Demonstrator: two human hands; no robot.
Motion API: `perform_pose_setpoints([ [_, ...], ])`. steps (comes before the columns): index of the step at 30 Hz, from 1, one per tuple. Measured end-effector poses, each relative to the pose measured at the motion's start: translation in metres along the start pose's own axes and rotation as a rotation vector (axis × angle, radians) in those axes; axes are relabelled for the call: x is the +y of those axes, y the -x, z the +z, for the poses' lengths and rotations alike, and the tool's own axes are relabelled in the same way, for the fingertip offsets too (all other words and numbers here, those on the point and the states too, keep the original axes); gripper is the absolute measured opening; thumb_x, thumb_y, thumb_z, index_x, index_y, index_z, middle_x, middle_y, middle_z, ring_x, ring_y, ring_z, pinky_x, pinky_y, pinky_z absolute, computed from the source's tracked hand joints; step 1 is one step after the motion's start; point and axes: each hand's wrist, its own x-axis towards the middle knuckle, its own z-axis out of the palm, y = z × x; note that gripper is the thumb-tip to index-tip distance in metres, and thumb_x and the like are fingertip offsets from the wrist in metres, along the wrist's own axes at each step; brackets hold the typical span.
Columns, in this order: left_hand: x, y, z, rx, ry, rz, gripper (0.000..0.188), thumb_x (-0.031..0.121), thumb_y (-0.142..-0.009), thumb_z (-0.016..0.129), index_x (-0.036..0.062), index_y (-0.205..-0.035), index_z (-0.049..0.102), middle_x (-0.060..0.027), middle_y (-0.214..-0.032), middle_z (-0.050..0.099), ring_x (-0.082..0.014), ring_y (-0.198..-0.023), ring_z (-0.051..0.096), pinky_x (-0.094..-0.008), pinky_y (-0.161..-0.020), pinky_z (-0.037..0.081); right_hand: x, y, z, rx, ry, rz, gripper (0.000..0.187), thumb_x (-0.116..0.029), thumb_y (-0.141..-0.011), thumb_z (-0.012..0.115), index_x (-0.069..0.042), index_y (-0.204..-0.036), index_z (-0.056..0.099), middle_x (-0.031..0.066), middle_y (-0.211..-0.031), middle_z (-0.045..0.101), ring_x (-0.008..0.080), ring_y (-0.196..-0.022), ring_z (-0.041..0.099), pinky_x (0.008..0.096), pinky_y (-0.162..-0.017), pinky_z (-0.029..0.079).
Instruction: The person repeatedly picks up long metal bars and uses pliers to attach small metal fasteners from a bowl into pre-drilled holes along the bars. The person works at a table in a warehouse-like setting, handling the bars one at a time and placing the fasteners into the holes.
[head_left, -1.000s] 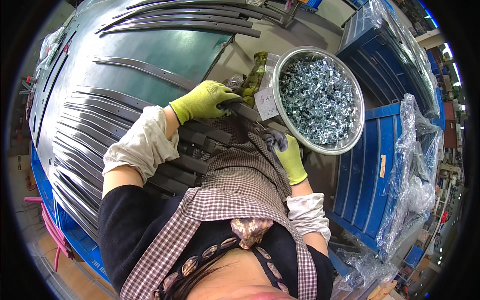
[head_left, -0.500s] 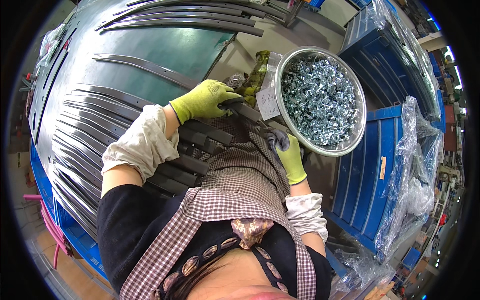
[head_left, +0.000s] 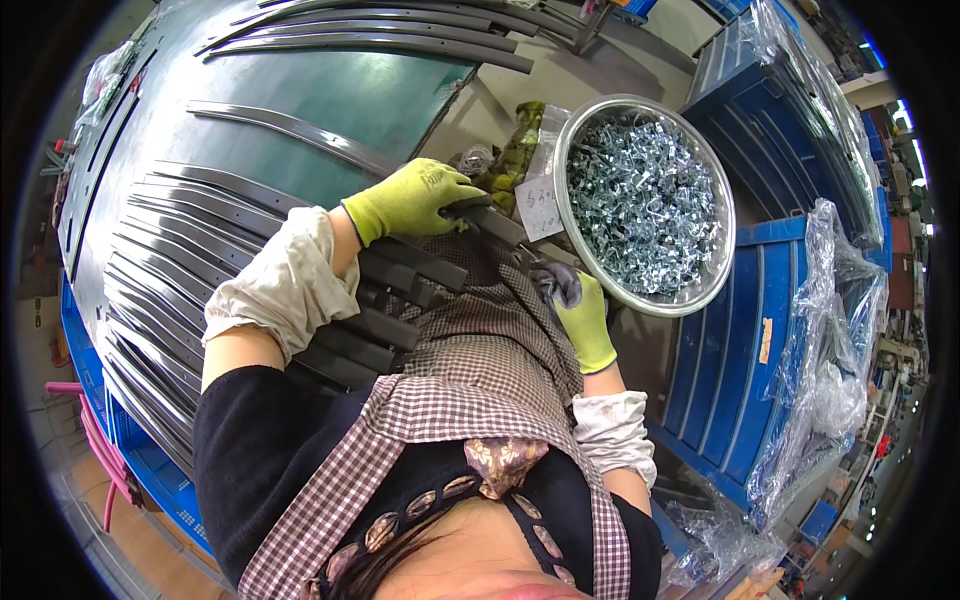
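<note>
My left hand [head_left: 420,202], in a yellow-green work glove with dark fingers, is closed around a dark, curved metal strip [head_left: 300,128] near its right end. The strip's end [head_left: 500,226] sticks out past my fingers toward the bowl. Right at that end, my right hand [head_left: 575,305], gloved alike, has its fingers bent together; what they pinch, if anything, is too small to make out. Beyond it stands a round metal bowl [head_left: 727,240] heaped with small shiny metal clips [head_left: 645,205]. Many similar dark strips [head_left: 190,235] lie side by side on the green table under my left arm.
More strips [head_left: 400,42] lie at the table's [head_left: 345,85] far edge. A paper tag [head_left: 540,208] and a clear bag sit against the bowl. Blue metal bins [head_left: 735,340] with loose plastic film [head_left: 835,390] stand on the right. A blue crate [head_left: 165,480] is at lower left.
</note>
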Motion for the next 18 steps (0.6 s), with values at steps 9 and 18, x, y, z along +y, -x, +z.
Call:
perform_pose_setpoints([
  [9, -0.005, 0.002, 0.004, -0.063, -0.038, -0.014, 0.049, 0.03, -0.079, 0.071, 0.0106, -0.123, 0.066, -0.0111, -0.106, 0.069, -0.0308, -0.1, 0.065, -0.041, -0.09, 0.051, -0.006, -0.012, 0.007, 0.019, 0.187, -0.132, 0.017, -0.006, -0.081, 0.063, -0.003, -0.096, 0.07, 0.0159, -0.085, 0.07, 0.0353, -0.076, 0.067, 0.0419, -0.068, 0.052],
  [18, 0.004, 0.001, -0.007, -0.059, 0.058, -0.047, 0.046, 0.023, -0.075, 0.073, 0.0097, -0.119, 0.068, -0.0131, -0.1, 0.069, -0.033, -0.093, 0.065, -0.0416, -0.087, 0.053, -0.017, -0.023, 0.003, 0.069, 0.287, -0.307, 0.011, -0.016, -0.079, 0.067, -0.01, -0.089, 0.066, 0.0105, -0.076, 0.064, 0.0314, -0.07, 0.064, 0.0429, -0.063, 0.051],
])
